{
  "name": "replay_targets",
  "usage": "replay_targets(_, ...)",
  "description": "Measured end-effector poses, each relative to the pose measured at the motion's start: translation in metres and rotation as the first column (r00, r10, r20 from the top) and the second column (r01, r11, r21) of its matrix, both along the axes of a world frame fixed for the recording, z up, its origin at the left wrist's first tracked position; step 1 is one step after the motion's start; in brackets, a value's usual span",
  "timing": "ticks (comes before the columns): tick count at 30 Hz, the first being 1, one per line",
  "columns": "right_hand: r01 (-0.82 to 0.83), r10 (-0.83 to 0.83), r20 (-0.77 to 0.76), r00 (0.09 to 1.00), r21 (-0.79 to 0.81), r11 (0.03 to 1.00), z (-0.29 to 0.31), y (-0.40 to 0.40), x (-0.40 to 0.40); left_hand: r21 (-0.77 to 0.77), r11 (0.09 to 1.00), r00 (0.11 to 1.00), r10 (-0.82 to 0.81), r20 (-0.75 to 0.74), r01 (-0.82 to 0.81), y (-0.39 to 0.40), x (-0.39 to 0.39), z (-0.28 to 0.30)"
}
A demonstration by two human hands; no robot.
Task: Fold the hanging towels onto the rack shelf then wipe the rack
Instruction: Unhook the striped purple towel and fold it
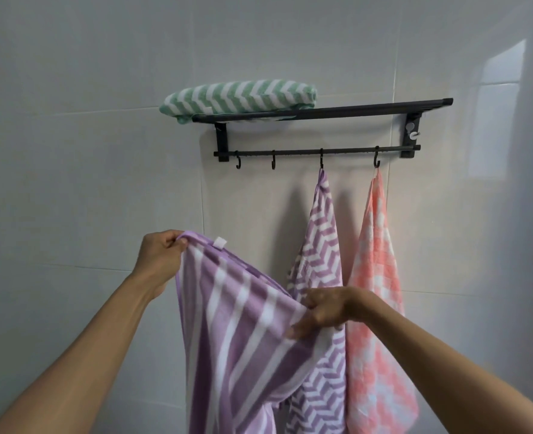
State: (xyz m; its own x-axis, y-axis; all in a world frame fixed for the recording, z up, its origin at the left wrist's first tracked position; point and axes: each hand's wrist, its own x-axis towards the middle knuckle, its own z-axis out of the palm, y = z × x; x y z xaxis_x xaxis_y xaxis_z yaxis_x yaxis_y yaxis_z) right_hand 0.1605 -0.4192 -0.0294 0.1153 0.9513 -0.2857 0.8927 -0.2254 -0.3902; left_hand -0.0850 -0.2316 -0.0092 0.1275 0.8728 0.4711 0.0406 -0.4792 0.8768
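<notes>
2 bare forearms reach up from the lower corners, no sleeves showing anywhere along them. The left hand (162,258) and right hand (327,308) wear no gloves, rings or watch; wrists are bare too.

glossy pale grey wall tiles (102,151), a bright reflection (503,70), perhaps a window's

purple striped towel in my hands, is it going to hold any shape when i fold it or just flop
Likely floppy: the purple striped towel sags in a curve between the left hand and the right hand and drapes below. It probably weighs little, since each hand holds it by a mere pinch of its edge. Folded, it should stay put, like the green towel on the rack shelf.
</notes>
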Motion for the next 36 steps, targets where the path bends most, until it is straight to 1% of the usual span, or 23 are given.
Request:
replay_targets(1, 0.001, 0.006, 0.220, 0.976, -0.031, 1.000, 0.007, -0.002, 0.001, 0.006, 0.999, 0.999, 0.042, -0.017, -0.042, 0.006, -0.005, -0.004)
replay_targets(2, 0.016, -0.006, 0.387, 0.922, -0.022, 1.000, 0.015, -0.005, 0.002, 0.011, 0.997, 0.996, 0.076, -0.036, -0.076, 0.011, -0.009, -0.008)
replay_targets(3, 0.042, -0.033, 0.475, 0.879, -0.010, 0.999, 0.023, -0.007, 0.005, 0.017, 0.995, 0.993, 0.101, -0.064, -0.100, 0.016, -0.013, -0.013)
replay_targets(7, 0.135, -0.150, 0.602, 0.784, 0.071, 0.988, 0.045, -0.002, 0.017, 0.039, 0.989, 0.975, 0.147, -0.164, -0.142, 0.023, -0.016, -0.026)
replay_targets(9, 0.146, -0.248, 0.636, 0.731, 0.209, 0.967, 0.052, 0.000, 0.017, 0.039, 0.982, 0.969, 0.190, -0.155, -0.187, 0.024, -0.013, -0.026)
replay_targets(11, 0.106, -0.349, 0.663, 0.662, 0.378, 0.920, 0.053, 0.001, 0.019, 0.035, 0.975, 0.967, 0.221, -0.129, -0.218, 0.024, -0.010, -0.022)
replay_targets(13, 0.088, -0.413, 0.667, 0.620, 0.464, 0.881, 0.053, 0.002, 0.027, 0.031, 0.972, 0.966, 0.233, -0.108, -0.231, 0.025, -0.009, -0.015)
replay_targets(14, 0.104, -0.423, 0.642, 0.639, 0.472, 0.875, 0.057, 0.001, 0.033, 0.035, 0.971, 0.966, 0.237, -0.107, -0.235, 0.025, -0.010, -0.012)
replay_targets(16, 0.133, -0.393, 0.480, 0.784, 0.488, 0.863, 0.070, -0.002, 0.044, 0.045, 0.967, 0.964, 0.255, -0.069, -0.252, 0.028, -0.014, -0.005)
replay_targets(17, 0.136, -0.356, 0.351, 0.866, 0.520, 0.843, 0.077, -0.004, 0.048, 0.047, 0.964, 0.964, 0.264, -0.019, -0.263, 0.029, -0.015, -0.001)
replay_targets(18, 0.173, -0.328, 0.168, 0.929, 0.587, 0.791, 0.083, -0.005, 0.052, 0.051, 0.962, 0.963, 0.267, 0.031, -0.268, 0.031, -0.016, 0.002)
replay_targets(19, 0.241, -0.300, -0.026, 0.954, 0.660, 0.711, 0.085, -0.006, 0.055, 0.058, 0.960, 0.962, 0.270, 0.048, -0.272, 0.032, -0.016, 0.004)
replay_targets(20, 0.305, -0.278, -0.155, 0.948, 0.689, 0.658, 0.084, -0.006, 0.056, 0.069, 0.962, 0.964, 0.264, 0.016, -0.265, 0.033, -0.016, 0.004)
replay_targets(21, 0.338, -0.254, -0.224, 0.941, 0.676, 0.655, 0.080, -0.008, 0.055, 0.070, 0.968, 0.968, 0.245, -0.056, -0.241, 0.032, -0.015, 0.004)
replay_targets(23, 0.359, -0.252, -0.256, 0.933, 0.617, 0.700, 0.069, -0.007, 0.054, 0.021, 0.976, 0.954, 0.216, -0.207, -0.216, 0.034, -0.014, -0.001)
replay_targets(24, 0.394, -0.251, -0.309, 0.918, 0.628, 0.671, 0.064, -0.006, 0.054, 0.001, 0.970, 0.945, 0.236, -0.226, -0.242, 0.035, -0.014, -0.004)
replay_targets(26, 0.516, -0.193, -0.499, 0.845, 0.661, 0.545, 0.065, -0.005, 0.055, -0.003, 0.956, 0.945, 0.290, -0.151, -0.294, 0.038, -0.016, 0.000)
replay_targets(27, 0.565, -0.165, -0.570, 0.805, 0.650, 0.508, 0.065, -0.004, 0.058, 0.003, 0.953, 0.947, 0.301, -0.114, -0.302, 0.037, -0.016, 0.004)
replay_targets(28, 0.582, -0.153, -0.601, 0.785, 0.628, 0.516, 0.068, -0.004, 0.059, 0.015, 0.954, 0.949, 0.299, -0.098, -0.299, 0.038, -0.015, 0.008)
replay_targets(30, 0.535, -0.181, -0.568, 0.803, 0.551, 0.641, 0.071, -0.005, 0.059, 0.006, 0.965, 0.959, 0.262, -0.104, -0.263, 0.037, -0.013, 0.011)
replay_targets(31, 0.524, -0.180, -0.568, 0.803, 0.529, 0.667, 0.073, -0.006, 0.058, -0.014, 0.970, 0.966, 0.240, -0.098, -0.243, 0.036, -0.012, 0.011)
replay_targets(34, 0.585, -0.067, -0.693, 0.718, 0.548, 0.598, 0.078, -0.007, 0.061, -0.050, 0.978, 0.977, 0.200, -0.073, -0.203, 0.036, -0.008, 0.008)
replay_targets(36, 0.589, -0.078, -0.697, 0.712, 0.534, 0.607, 0.078, -0.010, 0.061, -0.083, 0.982, 0.984, 0.163, -0.072, -0.169, 0.037, -0.003, 0.009)
